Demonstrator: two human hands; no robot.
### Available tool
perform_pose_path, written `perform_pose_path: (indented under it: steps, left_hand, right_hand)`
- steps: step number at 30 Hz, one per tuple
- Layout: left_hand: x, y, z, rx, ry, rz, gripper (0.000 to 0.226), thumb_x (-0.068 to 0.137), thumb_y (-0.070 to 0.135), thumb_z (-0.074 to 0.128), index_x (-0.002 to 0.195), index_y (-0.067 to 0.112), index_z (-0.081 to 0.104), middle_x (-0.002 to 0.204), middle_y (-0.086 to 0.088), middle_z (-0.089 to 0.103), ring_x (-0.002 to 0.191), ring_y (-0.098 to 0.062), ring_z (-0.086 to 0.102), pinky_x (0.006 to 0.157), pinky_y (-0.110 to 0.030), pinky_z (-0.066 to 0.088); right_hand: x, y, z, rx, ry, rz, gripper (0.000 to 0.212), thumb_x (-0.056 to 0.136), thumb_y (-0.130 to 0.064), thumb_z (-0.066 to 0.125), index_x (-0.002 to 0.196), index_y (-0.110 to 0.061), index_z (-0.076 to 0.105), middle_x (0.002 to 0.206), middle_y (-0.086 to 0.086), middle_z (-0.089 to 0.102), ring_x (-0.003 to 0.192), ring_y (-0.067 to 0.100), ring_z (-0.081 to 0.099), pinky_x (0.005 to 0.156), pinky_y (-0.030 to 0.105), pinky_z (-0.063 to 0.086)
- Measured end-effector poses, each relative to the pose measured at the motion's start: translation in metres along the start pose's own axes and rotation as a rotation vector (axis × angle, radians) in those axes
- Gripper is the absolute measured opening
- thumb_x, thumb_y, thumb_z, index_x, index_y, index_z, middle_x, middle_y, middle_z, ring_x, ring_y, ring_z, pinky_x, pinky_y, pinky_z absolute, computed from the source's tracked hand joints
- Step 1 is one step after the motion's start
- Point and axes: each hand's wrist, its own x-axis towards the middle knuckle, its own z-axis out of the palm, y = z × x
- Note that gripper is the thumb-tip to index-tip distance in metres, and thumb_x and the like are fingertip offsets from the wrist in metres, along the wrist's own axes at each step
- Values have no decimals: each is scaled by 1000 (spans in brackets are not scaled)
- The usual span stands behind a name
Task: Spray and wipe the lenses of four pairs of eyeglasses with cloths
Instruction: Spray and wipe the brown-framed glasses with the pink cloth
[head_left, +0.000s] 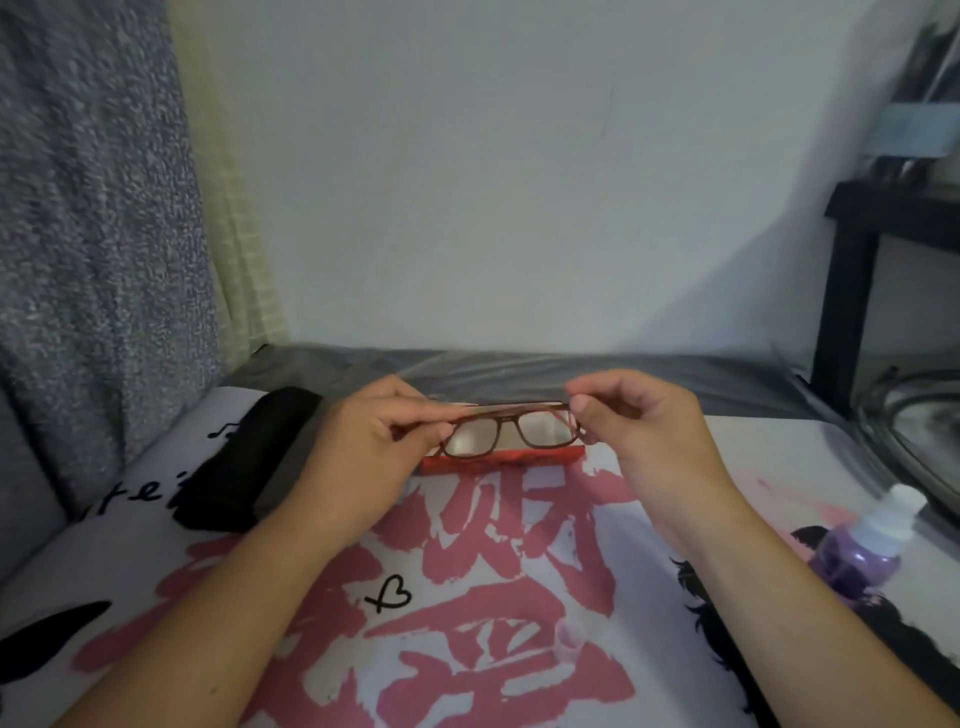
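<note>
Printed fabric surface, left hand (363, 447) and right hand (639, 426) pinching brown rectangular eyeglasses (511, 428)

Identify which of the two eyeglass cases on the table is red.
The red case lies directly beneath the brown glasses held by both hands; the other, a black case, lies left of the left hand.

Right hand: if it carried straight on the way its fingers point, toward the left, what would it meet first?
Most likely the left hand, holding the other end of the brown glasses that the right hand pinches. Only the frame lies between them; depth is unclear.
</note>
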Motion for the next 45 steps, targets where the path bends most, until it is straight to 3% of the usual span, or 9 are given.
perform_pose_path:
  steps: [5, 9, 14, 19, 23, 27, 32, 39, 45]
  left_hand:
    - [-3, -2, 7, 140, 40, 8, 23, 85, 5, 79, 95, 26, 81, 90, 8, 67, 87, -8, 65, 78, -11, 49]
    - [-3, 3, 7, 218, 126, 164, 20, 84, 3, 78, 96, 18, 81, 90, 10, 65, 88, -9, 64, 77, -9, 48]
    - [-5, 6, 7, 295, 120, 360, 19, 87, 1, 73, 100, 12, 81, 91, 4, 64, 85, -7, 63, 76, -14, 51]
    - [-8, 7, 13, 329, 82, 467, 19, 89, 0, 71, 104, 9, 80, 93, 2, 63, 83, -6, 60, 73, -14, 49]
    - [-11, 10, 14, 365, 67, 523, 18, 92, 7, 68, 106, 9, 79, 96, 0, 64, 84, -10, 61, 74, -14, 50]
    - [-12, 13, 14, 423, 59, 558, 16, 94, 7, 68, 106, 5, 79, 100, -4, 66, 83, -16, 64, 70, -27, 56]
    - [-15, 16, 17, 442, 22, 562, 18, 91, 7, 70, 106, 5, 78, 101, -4, 66, 84, -16, 64, 69, -31, 58]
    - [-14, 17, 15, 426, 22, 560, 19, 91, 9, 68, 107, 7, 79, 103, -4, 65, 87, -16, 65, 69, -31, 58]
    - [-13, 13, 14, 458, 25, 611, 23, 99, 17, 60, 109, 7, 78, 107, -4, 64, 92, -16, 64, 71, -31, 57]
  right_hand:
    - [-2, -1, 1, -67, -61, 12, 15, 95, -20, 69, 86, -29, 78, 72, -14, 70, 68, 4, 61, 70, 31, 49]
    - [-3, 6, 3, -459, -148, -196, 12, 89, -30, 76, 98, -37, 78, 92, -11, 62, 81, 4, 59, 76, 18, 44]
    - [-2, 14, 5, -617, -149, -349, 21, 88, -25, 77, 107, -33, 79, 92, -16, 60, 97, 10, 54, 86, 20, 39]
    - [-2, 15, 9, -722, -142, -514, 28, 84, -19, 81, 111, -27, 79, 89, -11, 60, 91, 16, 51, 82, 14, 35]
    - [-1, 14, 7, -875, -155, -605, 26, 86, -22, 78, 112, -19, 78, 88, -6, 55, 87, 18, 47, 77, 23, 37]
    - [0, 9, 3, -953, -251, -629, 17, 91, -30, 69, 101, -20, 78, 84, -8, 48, 85, 17, 44, 74, 26, 38]
    - [-3, 0, 4, -988, -266, -634, 20, 87, -27, 56, 86, -18, 74, 77, -7, 49, 80, 17, 45, 70, 32, 45]
    - [-5, 1, 1, -902, -311, -496, 9, 91, -32, 71, 87, -23, 72, 71, -16, 42, 77, 6, 41, 66, 13, 30]
    - [-2, -3, 2, -804, -314, -401, 11, 86, -38, 77, 85, -30, 70, 69, -16, 45, 75, 0, 45, 66, 23, 32]
